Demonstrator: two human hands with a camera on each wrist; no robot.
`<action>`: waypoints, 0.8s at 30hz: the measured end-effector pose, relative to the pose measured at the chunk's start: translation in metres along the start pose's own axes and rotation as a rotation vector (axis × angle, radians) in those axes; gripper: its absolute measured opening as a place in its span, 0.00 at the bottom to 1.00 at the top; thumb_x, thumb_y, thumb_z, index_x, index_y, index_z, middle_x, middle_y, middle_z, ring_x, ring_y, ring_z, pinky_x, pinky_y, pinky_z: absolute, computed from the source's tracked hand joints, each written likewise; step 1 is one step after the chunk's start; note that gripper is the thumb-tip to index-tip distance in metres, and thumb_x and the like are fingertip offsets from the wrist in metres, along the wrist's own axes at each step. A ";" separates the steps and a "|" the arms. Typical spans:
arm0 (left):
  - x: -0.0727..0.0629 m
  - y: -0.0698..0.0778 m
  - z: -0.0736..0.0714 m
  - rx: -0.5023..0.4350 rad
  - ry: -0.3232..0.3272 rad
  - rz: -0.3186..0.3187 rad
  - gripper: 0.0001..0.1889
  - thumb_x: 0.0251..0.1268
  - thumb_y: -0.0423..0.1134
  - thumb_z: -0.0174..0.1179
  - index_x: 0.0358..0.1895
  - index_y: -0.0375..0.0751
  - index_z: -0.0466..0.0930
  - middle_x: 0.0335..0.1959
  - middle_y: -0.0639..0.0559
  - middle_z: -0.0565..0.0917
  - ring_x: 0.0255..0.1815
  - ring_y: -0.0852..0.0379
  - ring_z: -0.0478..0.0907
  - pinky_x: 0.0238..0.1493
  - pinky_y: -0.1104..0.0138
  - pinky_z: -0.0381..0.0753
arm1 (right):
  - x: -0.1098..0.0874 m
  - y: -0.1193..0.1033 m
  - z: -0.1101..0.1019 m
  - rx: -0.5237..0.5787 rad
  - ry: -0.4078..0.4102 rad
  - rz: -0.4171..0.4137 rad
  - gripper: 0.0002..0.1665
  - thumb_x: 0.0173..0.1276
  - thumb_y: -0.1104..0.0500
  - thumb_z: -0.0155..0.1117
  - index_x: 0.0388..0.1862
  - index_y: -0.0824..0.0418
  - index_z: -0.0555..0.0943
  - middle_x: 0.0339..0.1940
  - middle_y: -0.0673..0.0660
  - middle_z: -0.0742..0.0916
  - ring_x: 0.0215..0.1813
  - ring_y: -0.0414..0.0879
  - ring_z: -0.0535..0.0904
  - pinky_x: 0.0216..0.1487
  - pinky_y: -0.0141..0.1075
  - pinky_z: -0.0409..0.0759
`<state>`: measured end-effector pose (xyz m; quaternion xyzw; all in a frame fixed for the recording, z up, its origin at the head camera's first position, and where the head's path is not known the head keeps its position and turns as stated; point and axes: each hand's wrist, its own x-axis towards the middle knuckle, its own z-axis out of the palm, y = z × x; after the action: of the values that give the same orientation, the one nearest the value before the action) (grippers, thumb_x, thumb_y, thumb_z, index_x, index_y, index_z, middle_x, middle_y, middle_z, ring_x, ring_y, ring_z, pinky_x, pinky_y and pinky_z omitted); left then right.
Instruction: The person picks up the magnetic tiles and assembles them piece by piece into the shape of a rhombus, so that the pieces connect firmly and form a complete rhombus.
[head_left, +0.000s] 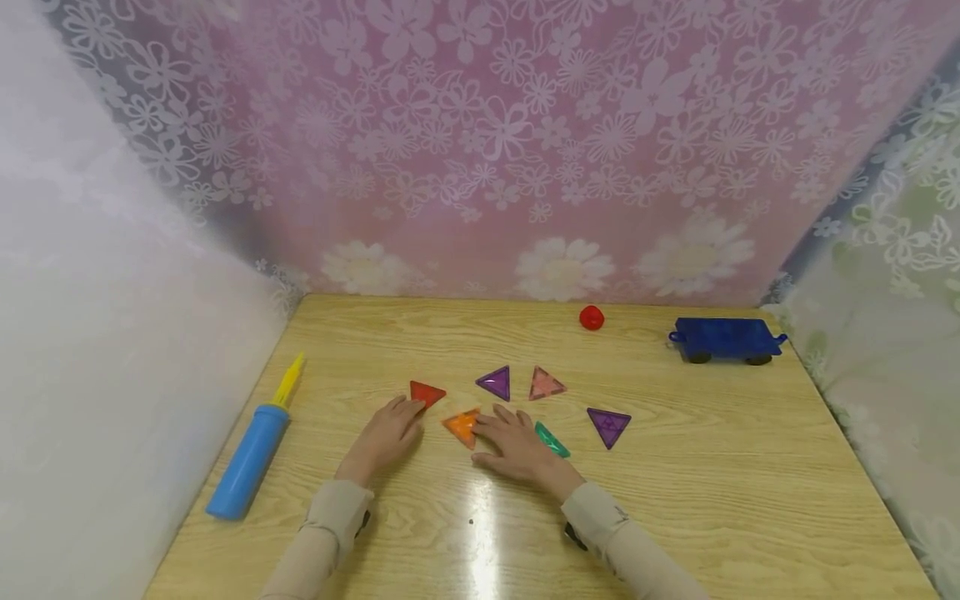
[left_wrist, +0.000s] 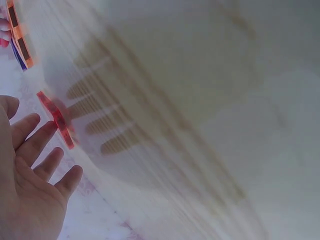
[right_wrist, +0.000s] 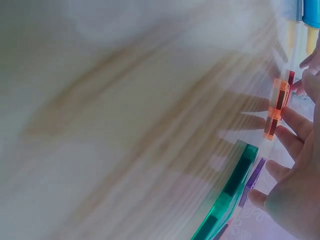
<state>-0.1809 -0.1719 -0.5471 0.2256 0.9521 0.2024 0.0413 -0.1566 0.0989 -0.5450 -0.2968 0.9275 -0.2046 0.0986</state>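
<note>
Fingertips of my left hand (head_left: 386, 435) touch a red triangular tile (head_left: 427, 393) lying on the wooden table; in the left wrist view the fingers are spread and relaxed beside the tile's edge (left_wrist: 57, 120). My right hand (head_left: 517, 446) reaches over the table with extended fingers, its fingertips at the right side of an orange translucent triangle tile (head_left: 461, 427). Under the right hand's outer side lies a green tile (head_left: 552, 440), partly covered by it. In the right wrist view the orange tile (right_wrist: 276, 107) stands at the fingertips, the green one (right_wrist: 230, 192) nearer the camera.
Beyond the hands lie a purple triangle (head_left: 495, 383) and a pink triangle (head_left: 547, 383); another purple triangle (head_left: 609, 427) is to the right. A blue pump (head_left: 249, 462) with a yellow end lies left. Farther back are a red rounded piece (head_left: 592, 317) and a blue wheeled wagon (head_left: 727, 338).
</note>
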 end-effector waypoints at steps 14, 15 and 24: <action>-0.007 0.013 0.004 0.012 0.042 0.079 0.21 0.71 0.40 0.52 0.61 0.33 0.73 0.59 0.39 0.77 0.63 0.39 0.68 0.64 0.49 0.67 | -0.014 0.006 -0.005 0.016 -0.010 -0.022 0.31 0.70 0.40 0.53 0.64 0.56 0.74 0.70 0.55 0.71 0.76 0.58 0.53 0.70 0.62 0.49; -0.008 0.015 0.004 0.012 0.038 0.078 0.21 0.71 0.41 0.52 0.61 0.33 0.73 0.59 0.39 0.77 0.63 0.39 0.69 0.65 0.49 0.67 | -0.015 0.007 -0.005 0.019 -0.009 -0.026 0.31 0.70 0.40 0.53 0.64 0.56 0.74 0.69 0.55 0.72 0.75 0.58 0.53 0.70 0.62 0.49; -0.020 0.024 0.010 -0.011 0.037 0.075 0.21 0.71 0.41 0.52 0.62 0.36 0.72 0.60 0.42 0.77 0.65 0.40 0.68 0.66 0.50 0.65 | -0.022 0.011 -0.007 0.032 -0.005 -0.063 0.26 0.69 0.46 0.58 0.61 0.57 0.76 0.68 0.55 0.74 0.75 0.58 0.54 0.71 0.62 0.49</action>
<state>-0.1517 -0.1575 -0.5473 0.2570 0.9424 0.2134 0.0173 -0.1470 0.1223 -0.5420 -0.3246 0.9142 -0.2217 0.0989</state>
